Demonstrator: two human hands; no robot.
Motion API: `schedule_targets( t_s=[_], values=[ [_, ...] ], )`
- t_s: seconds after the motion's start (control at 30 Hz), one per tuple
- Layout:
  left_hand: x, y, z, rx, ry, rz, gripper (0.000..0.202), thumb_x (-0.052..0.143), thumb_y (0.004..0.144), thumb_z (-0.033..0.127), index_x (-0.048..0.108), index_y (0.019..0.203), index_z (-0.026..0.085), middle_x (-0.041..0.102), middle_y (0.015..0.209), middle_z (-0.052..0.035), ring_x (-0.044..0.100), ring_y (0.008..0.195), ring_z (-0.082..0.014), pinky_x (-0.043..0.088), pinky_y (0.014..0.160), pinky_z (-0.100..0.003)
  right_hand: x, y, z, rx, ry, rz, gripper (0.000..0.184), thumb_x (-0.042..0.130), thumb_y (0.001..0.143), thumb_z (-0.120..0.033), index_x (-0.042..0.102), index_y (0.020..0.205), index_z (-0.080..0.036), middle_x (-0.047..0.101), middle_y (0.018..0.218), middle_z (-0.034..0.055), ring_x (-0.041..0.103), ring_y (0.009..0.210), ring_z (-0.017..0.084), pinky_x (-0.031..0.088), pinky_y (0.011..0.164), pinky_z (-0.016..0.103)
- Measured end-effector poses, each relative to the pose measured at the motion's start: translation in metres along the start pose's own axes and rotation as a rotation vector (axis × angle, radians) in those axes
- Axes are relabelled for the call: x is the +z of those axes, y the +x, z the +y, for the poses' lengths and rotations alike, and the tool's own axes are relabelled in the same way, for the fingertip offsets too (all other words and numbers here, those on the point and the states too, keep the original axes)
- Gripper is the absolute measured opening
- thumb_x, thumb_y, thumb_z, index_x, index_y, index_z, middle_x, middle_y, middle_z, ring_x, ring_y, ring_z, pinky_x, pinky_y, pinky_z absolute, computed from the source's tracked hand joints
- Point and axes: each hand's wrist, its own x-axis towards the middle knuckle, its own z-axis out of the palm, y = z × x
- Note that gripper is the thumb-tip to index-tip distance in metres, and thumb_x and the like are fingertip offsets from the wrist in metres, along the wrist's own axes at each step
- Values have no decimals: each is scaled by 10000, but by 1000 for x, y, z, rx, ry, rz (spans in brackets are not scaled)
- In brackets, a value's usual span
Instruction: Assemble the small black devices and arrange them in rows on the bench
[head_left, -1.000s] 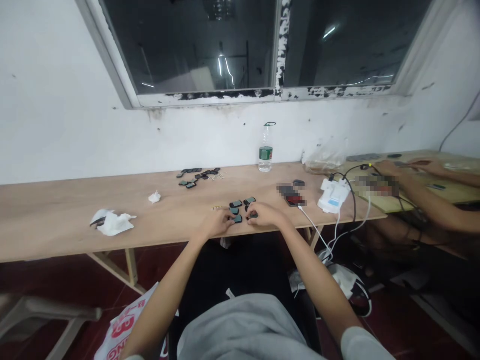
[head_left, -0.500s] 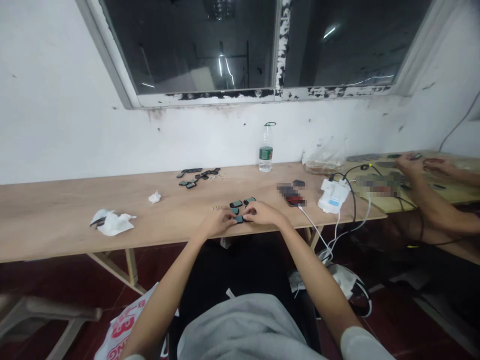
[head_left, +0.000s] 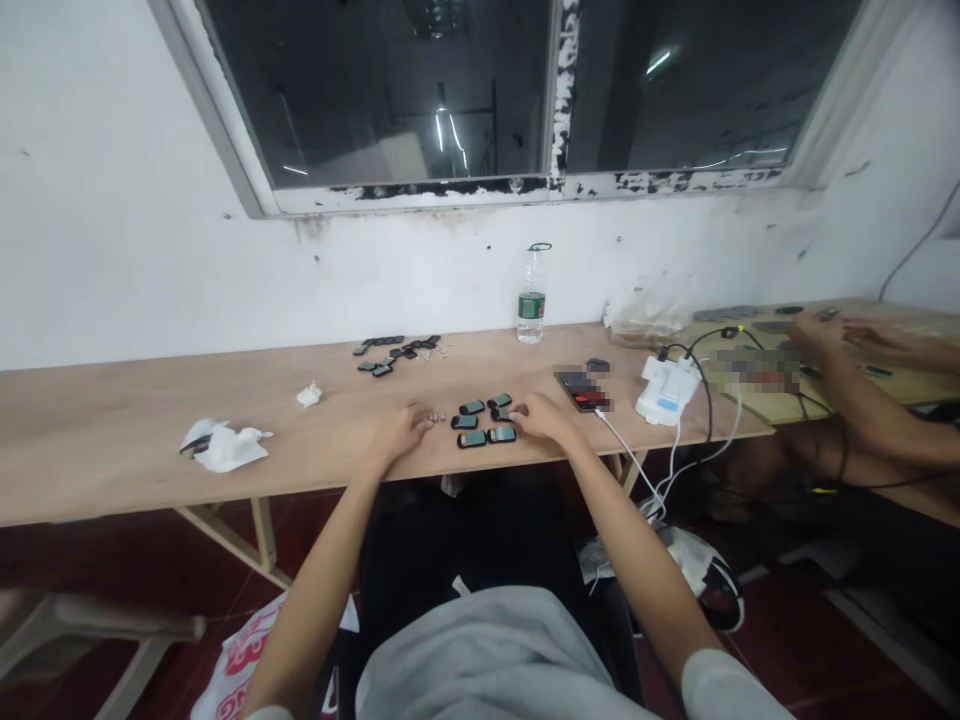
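Head view: six small dark pieces with grey-green faces [head_left: 472, 439], set in two columns of three on the worktop [head_left: 112, 430], just below the centre of the frame. Right hand [head_left: 541, 413], right of centre, fingers bent together, tips at the middle piece of the right column (whether gripped, cannot tell). Left hand [head_left: 401, 432], left of centre, fingers curled beside small pale bits [head_left: 436, 416], hold likewise unclear; further dark pieces [head_left: 409, 349] above.
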Motion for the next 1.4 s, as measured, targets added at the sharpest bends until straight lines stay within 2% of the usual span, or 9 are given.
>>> schedule_targets(
  t_s=[0.13, 0.27, 0.47, 0.6, 0.73, 0.97, 1.07, 1.23, 1.4],
  values=[
    [0, 1, -3, -45, -73, -8, 280, 604, 895, 338, 752, 1094, 208, 748, 1129, -115, 694, 1038, -310, 527, 921, -396, 7, 4, 2, 30, -16, 48, 160, 654, 860, -251, 793, 896, -181, 773, 849, 80, 692, 779, 214, 473, 725, 272],
    [1, 2, -5, -91, -110, -20, 282, 618, 875, 303, 743, 1102, 191, 754, 1119, -119, 701, 1032, -294, 534, 904, -375, 12, 6, 5, 41, -4, 74, 154, 674, 856, -291, 781, 878, -183, 769, 851, 71, 691, 800, 204, 478, 733, 264],
    [-2, 2, -10, -130, -52, -23, 313, 601, 882, 336, 731, 1112, 168, 745, 1124, -130, 699, 979, -286, 527, 867, -360, 14, 8, 9, 70, 15, 68, 284, 708, 841, -327, 756, 1060, -152, 766, 965, 110, 691, 866, 225, 490, 778, 285],
    [-1, 3, -12, -141, -21, -24, 321, 579, 885, 351, 726, 1096, 159, 743, 1072, -138, 689, 936, -288, 523, 860, -372, 13, 7, 10, 75, 61, 32, 244, 696, 847, -343, 766, 971, -145, 754, 872, 93, 667, 781, 201, 478, 718, 272],
    [2, 4, -14, -90, 0, -31, 299, 532, 901, 350, 714, 1050, 165, 718, 1095, -129, 667, 975, -280, 511, 909, -380, 15, 7, 11, 66, 164, 39, 245, 724, 794, -369, 745, 878, -140, 715, 788, 46, 631, 716, 168, 460, 663, 251],
    [-5, 3, -12, -115, -31, 39, 256, 520, 903, 310, 657, 1048, 149, 692, 1080, -133, 651, 971, -270, 503, 917, -382, 17, 11, 10, 101, 568, 108, 255, 723, 785, -286, 742, 982, -127, 753, 869, 83, 676, 629, 160, 519, 648, 276],
    [-10, 4, -1, -44, -101, 81, 306, 491, 924, 329, 642, 1128, 156, 667, 1116, -117, 640, 1020, -262, 505, 921, -377, 15, 11, 2, 103, 657, 143, 338, 764, 778, -349, 770, 1039, -134, 764, 853, 91, 695, 658, 174, 532, 656, 279],
    [-11, 1, 41, 189, -240, 58, 357, 456, 986, 389, 643, 1212, 187, 617, 1205, -99, 643, 1028, -231, 525, 911, -343, 23, 10, -23, 142, 891, 61, 433, 821, 737, -402, 777, 1080, -141, 776, 923, 95, 688, 648, 157, 564, 626, 272],
    [-4, -5, 71, 293, -190, 94, 329, 451, 1009, 343, 644, 1229, 194, 611, 1163, -100, 609, 1090, -248, 519, 947, -361, 32, 9, -43, 89, 934, 30, 443, 819, 748, -442, 771, 1066, -137, 774, 869, 87, 691, 634, 148, 577, 604, 249]
  ],
)
